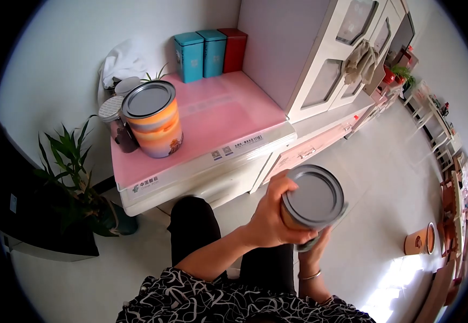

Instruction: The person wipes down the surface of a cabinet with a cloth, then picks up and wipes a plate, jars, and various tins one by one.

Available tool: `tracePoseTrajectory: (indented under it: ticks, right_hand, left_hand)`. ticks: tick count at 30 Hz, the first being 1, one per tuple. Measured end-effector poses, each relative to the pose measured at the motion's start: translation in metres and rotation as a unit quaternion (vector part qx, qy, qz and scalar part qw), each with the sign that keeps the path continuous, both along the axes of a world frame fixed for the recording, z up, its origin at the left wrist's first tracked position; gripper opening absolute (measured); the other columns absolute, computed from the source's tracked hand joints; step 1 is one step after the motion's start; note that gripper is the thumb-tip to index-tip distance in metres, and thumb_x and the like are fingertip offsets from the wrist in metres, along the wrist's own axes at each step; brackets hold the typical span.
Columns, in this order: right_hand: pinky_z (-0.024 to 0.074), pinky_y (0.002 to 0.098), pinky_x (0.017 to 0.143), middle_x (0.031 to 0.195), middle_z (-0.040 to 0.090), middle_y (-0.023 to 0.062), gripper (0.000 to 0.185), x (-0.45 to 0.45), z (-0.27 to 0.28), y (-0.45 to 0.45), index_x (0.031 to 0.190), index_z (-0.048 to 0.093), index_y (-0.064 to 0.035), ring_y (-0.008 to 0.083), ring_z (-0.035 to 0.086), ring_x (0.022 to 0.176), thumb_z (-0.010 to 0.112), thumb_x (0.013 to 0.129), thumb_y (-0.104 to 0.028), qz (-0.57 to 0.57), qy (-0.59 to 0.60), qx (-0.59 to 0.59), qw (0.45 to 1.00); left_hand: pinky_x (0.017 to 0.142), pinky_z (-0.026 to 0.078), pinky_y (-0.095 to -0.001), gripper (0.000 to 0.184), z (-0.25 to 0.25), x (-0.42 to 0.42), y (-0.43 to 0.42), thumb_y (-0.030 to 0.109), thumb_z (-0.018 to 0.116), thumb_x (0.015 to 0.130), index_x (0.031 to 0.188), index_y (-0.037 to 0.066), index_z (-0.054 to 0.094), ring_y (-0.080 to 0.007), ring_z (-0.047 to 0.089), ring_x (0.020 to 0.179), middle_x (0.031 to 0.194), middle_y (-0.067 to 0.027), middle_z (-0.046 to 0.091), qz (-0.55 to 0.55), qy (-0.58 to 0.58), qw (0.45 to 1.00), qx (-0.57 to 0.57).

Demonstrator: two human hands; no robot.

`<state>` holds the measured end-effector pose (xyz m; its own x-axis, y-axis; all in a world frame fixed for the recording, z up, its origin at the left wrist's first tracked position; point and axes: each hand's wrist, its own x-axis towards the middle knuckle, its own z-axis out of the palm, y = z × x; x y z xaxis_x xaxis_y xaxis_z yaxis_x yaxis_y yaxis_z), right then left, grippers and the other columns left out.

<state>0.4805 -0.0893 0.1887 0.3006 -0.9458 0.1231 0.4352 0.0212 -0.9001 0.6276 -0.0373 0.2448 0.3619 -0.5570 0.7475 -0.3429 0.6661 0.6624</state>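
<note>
Your black shirt [217, 301], patterned with white squiggles, occupies the foreground. Just beyond it, the cylindrical tin can [310, 200] lies in your left hand [269, 219], whose fingers wrap its orange wall; its long axis tilts so that the smooth grey lid [318, 189] faces you. Your right hand [314, 255], a slim bangle [310, 276] at its wrist, sits beneath; its grip, and the blurred grey-green object [306, 245] beside it, cannot be made out. To your left, a sunset-printed canister [158, 133] stands upright on the glossy pink cabinet top [228, 118].
</note>
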Motion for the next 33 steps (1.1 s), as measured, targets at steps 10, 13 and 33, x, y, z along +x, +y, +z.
tracePoseTrajectory:
  ticks: [10, 13, 33]
  right_hand:
    - [0.0426, 0.0303, 0.081, 0.11, 0.053, 0.0107, 0.033, 0.01, -0.024, -0.014, 0.111, 0.047, 0.0012, 0.0195, 0.052, 0.097, 0.047, 0.087, -0.02, 0.247, -0.124, 0.22, 0.936]
    - [0.0442, 0.0295, 0.079, 0.108, 0.055, 0.0105, 0.032, 0.011, -0.029, -0.011, 0.11, 0.049, 0.0006, 0.0191, 0.054, 0.095, 0.046, 0.087, -0.022, 0.237, -0.132, 0.225, 0.936]
    - [0.0306, 0.0347, 0.094, 0.119, 0.044, 0.0178, 0.046, 0.016, 0.02, 0.006, 0.122, 0.037, 0.0041, 0.0261, 0.042, 0.111, 0.04, 0.089, -0.028, 0.002, 0.209, -0.284, 0.936]
  left_hand:
    - [0.091, 0.035, -0.0421, 0.092, -0.003, 0.011, 0.006, 0.017, 0.085, 0.048, 0.119, 0.013, 0.026, -0.034, 0.035, 0.116, 0.125, -0.0249, 0.029, -0.089, -0.057, 0.992, -0.064]
    - [0.091, 0.035, -0.0424, 0.092, -0.01, 0.014, 0.005, 0.017, 0.085, 0.048, 0.119, 0.012, 0.026, -0.0343, 0.035, 0.116, 0.124, -0.0251, 0.029, -0.083, -0.042, 0.994, -0.052]
    - [0.085, 0.039, -0.0387, 0.085, -0.057, 0.009, 0.007, 0.021, 0.082, 0.05, 0.114, 0.008, 0.026, -0.0323, 0.045, 0.1, 0.113, -0.0214, 0.038, -0.072, 0.065, 0.982, 0.162]
